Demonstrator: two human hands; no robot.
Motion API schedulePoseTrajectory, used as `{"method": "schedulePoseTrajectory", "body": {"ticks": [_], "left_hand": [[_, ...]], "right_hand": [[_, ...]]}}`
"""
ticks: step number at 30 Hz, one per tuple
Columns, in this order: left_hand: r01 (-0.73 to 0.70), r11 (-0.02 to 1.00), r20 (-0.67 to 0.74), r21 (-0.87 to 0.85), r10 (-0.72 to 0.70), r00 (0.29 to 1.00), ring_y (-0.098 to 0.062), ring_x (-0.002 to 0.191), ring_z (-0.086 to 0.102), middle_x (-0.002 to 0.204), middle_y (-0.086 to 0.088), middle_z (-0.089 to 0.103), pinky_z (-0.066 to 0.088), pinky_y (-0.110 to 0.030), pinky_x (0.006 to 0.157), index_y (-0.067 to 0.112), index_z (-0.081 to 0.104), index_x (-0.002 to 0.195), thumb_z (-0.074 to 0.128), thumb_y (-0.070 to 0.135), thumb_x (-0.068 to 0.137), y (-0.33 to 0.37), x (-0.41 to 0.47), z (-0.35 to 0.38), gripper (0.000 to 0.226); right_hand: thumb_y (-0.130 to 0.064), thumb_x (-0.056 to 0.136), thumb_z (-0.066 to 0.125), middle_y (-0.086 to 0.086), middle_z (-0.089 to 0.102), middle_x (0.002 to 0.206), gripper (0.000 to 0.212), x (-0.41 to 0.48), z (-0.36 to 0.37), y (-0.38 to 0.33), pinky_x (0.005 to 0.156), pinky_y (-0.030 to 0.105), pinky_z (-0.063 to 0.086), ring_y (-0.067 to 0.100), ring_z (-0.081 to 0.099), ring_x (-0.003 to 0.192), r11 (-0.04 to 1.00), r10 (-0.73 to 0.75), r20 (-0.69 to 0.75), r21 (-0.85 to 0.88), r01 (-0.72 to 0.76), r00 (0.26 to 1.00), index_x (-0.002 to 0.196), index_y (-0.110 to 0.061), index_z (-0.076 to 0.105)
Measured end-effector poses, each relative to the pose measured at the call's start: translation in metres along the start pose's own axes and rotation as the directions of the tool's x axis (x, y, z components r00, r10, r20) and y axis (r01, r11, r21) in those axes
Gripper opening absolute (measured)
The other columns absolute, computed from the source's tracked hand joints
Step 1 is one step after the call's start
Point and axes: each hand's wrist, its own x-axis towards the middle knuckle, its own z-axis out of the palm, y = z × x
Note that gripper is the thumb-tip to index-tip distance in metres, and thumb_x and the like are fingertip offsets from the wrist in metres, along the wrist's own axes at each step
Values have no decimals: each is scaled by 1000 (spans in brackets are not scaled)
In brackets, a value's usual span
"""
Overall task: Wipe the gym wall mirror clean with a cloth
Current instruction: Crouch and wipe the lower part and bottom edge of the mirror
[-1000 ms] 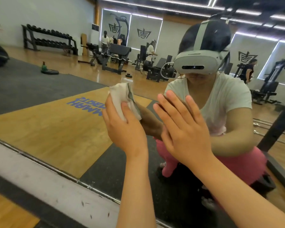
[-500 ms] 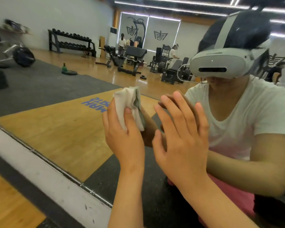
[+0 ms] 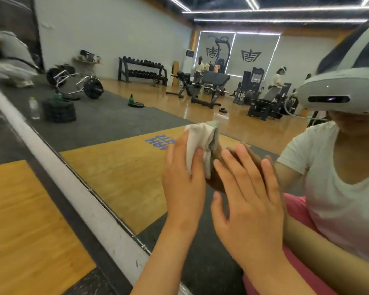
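L hand (image 3: 183, 188) w/ cloth (image 3: 200, 143) on mirror (image 3: 115, 167), R hand (image 3: 249, 213) just right.

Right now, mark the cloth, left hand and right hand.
cloth (image 3: 198, 135), head view, white folded middle.
left hand (image 3: 182, 188), head view, back of the hand.
right hand (image 3: 251, 211), head view, back of the hand.

The gym floor (image 3: 30, 220) is yellow wooden boards bordered by dark grey rubber matting, and the wall mirror (image 3: 119, 39) repeats it. On the reflected matting sits a stack of black round weight plates (image 3: 59, 112). Just left of the stack stands a clear plastic bottle (image 3: 34, 107). Behind it lies a chrome hex bar loaded with black plates (image 3: 77, 81). Well to its right, a small green bottle (image 3: 131, 99) stands on a single black plate (image 3: 136, 104).
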Motion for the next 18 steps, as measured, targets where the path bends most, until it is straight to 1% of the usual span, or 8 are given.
{"method": "schedulePoseTrajectory", "body": {"ticks": [4,7,9,11,13,14,16,18], "left_hand": [[-10,1000,9,1,10,1000,-12,91,57,106,-1,60,46,-27,73,15,57,124,52,23,101,-2,-3,-4,26],[-94,995,50,16,93,994,-14,93,58,109,0,60,49,-32,75,16,54,127,45,34,99,-13,4,-7,35],[-158,986,64,57,155,986,-16,91,57,108,-1,59,48,-34,74,15,54,127,42,34,98,-21,14,-11,37],[-163,983,51,80,159,986,-16,90,55,106,-3,57,45,-30,72,12,54,126,42,31,99,-26,26,-16,35],[-119,990,11,81,119,993,-15,92,53,107,-3,57,43,-25,74,10,53,128,44,25,100,-32,40,-21,33],[-92,993,-13,69,93,996,-16,94,54,108,-2,58,45,-27,76,10,53,128,45,22,100,-35,46,-23,31],[-45,998,-45,35,46,998,-19,97,57,109,-3,59,51,-38,81,14,53,128,46,22,100,-33,48,-22,30],[-82,996,-7,29,83,997,-20,93,57,107,-2,59,51,-42,78,16,53,127,47,22,100,-21,36,-17,29]], "right_hand": [[-14,82,57,9,48,147,52,-4,7,2,120,46,18,25,36,142,995,-34,-12,-93,32,999,134,-5,58],[-12,83,58,10,47,147,53,-5,10,3,120,47,18,26,36,142,988,-57,-22,-147,53,998,135,-4,56],[-12,84,58,11,46,148,53,-5,13,6,119,48,19,27,35,142,978,-81,-14,-193,77,997,136,-4,55],[-13,85,57,11,45,149,55,-6,15,7,118,50,21,28,33,143,970,-86,-7,-229,82,996,139,-5,52],[-13,84,58,11,45,149,57,-7,16,6,117,51,24,28,32,144,969,-79,7,-236,78,997,140,-5,50],[-13,83,59,11,45,149,58,-8,16,6,116,52,25,28,32,144,970,-75,13,-233,76,997,140,-5,50],[-12,83,60,11,45,149,58,-8,16,5,116,52,25,29,33,144,969,-73,19,-234,76,997,140,-5,51],[-11,84,59,11,45,149,56,-8,14,5,116,52,25,29,33,143,968,-79,18,-236,81,997,139,-5,52]]}}
